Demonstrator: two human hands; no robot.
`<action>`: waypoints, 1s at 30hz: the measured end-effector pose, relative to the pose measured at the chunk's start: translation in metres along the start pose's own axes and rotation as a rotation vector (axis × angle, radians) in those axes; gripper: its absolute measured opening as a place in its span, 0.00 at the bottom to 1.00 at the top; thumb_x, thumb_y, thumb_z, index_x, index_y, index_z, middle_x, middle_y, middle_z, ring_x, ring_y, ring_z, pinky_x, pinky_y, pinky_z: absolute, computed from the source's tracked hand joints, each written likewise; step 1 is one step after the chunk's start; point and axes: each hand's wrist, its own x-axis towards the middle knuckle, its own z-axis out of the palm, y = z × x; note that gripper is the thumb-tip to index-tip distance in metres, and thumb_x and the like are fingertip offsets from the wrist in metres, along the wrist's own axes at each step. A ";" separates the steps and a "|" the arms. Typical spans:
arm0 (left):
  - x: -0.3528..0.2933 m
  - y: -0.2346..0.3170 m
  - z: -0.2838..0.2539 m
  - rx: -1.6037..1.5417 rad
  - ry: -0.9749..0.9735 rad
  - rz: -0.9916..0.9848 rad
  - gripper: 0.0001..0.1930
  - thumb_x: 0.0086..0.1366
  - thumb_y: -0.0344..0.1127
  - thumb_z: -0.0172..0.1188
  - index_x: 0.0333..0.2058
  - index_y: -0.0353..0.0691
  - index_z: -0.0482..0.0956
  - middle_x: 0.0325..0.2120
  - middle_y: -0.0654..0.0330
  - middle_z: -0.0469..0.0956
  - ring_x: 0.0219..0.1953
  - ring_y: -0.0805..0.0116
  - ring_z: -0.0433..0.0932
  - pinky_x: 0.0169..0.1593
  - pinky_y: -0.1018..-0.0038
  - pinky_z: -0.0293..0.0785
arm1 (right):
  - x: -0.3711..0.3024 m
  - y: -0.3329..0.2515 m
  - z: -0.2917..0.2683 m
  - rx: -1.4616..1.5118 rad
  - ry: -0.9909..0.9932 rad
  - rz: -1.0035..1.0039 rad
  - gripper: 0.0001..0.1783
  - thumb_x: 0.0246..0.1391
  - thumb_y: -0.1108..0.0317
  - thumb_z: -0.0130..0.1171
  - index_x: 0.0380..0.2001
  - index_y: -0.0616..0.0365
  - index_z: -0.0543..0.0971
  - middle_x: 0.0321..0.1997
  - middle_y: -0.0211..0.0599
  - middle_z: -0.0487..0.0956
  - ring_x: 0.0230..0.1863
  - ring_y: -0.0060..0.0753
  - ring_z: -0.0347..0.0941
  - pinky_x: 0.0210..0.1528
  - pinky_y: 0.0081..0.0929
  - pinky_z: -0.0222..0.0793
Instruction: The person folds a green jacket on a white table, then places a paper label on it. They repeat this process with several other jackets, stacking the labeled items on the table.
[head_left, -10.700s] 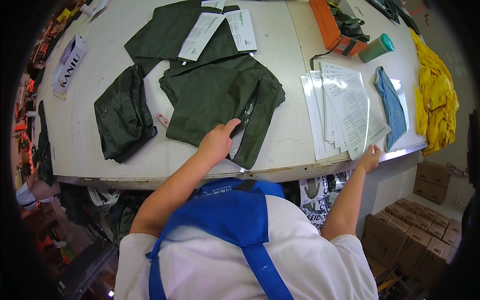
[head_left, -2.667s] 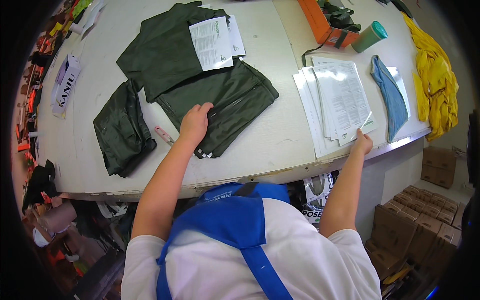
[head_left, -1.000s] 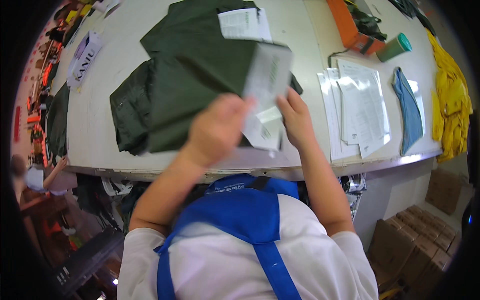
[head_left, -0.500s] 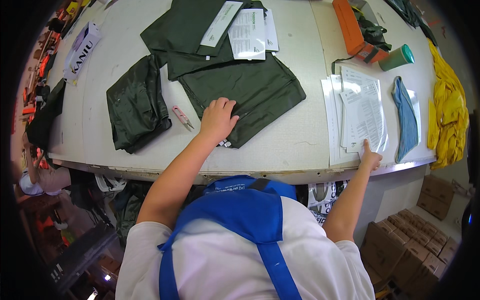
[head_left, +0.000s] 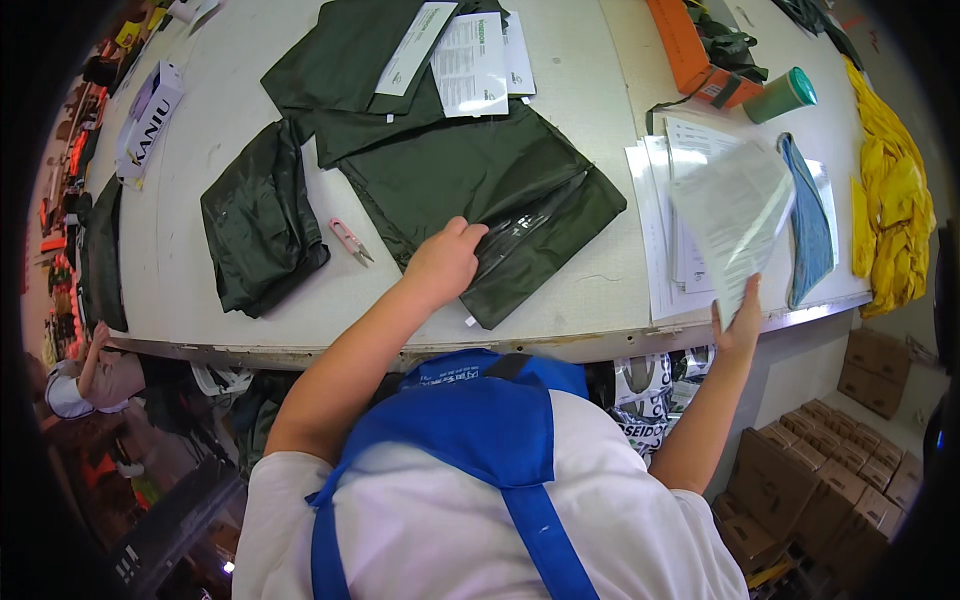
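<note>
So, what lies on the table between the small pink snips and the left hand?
Only bare table and the garment's edge, in the head view.

Bright, even overhead light; fisheye bends the edges into a black rim, lifted paper motion-blurred.

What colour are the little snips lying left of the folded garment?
Pink, seen in the head view: the snips.

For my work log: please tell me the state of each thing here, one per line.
Left hand: pressing on the garment.
Right hand: lifting a sheet.
Sheet: raised, bent.
Garment: folded flat.
Paper stack: lying flat.
Snips: lying unused.
Green cup: on its side.
</note>
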 end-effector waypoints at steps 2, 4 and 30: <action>0.002 0.002 0.009 -0.004 0.001 0.006 0.18 0.55 0.26 0.52 0.47 0.40 0.74 0.36 0.51 0.70 0.34 0.48 0.75 0.38 0.60 0.74 | 0.008 0.019 -0.011 -0.085 -0.145 -0.023 0.25 0.63 0.55 0.48 0.54 0.64 0.68 0.49 0.38 0.75 0.47 0.33 0.73 0.48 0.30 0.69; 0.002 0.003 0.014 -0.010 0.002 0.010 0.19 0.55 0.26 0.52 0.47 0.40 0.74 0.36 0.51 0.70 0.34 0.48 0.75 0.38 0.60 0.74 | 0.014 0.034 -0.016 -0.304 -0.146 -0.053 0.24 0.63 0.58 0.49 0.54 0.66 0.67 0.50 0.40 0.75 0.48 0.34 0.73 0.49 0.32 0.70; -0.004 0.028 -0.004 0.058 0.015 -0.044 0.31 0.51 0.22 0.52 0.58 0.39 0.62 0.52 0.50 0.63 0.37 0.47 0.77 0.40 0.60 0.75 | -0.028 -0.025 0.006 -0.710 -0.236 -0.468 0.09 0.58 0.71 0.54 0.35 0.68 0.78 0.29 0.28 0.78 0.28 0.14 0.69 0.31 0.14 0.65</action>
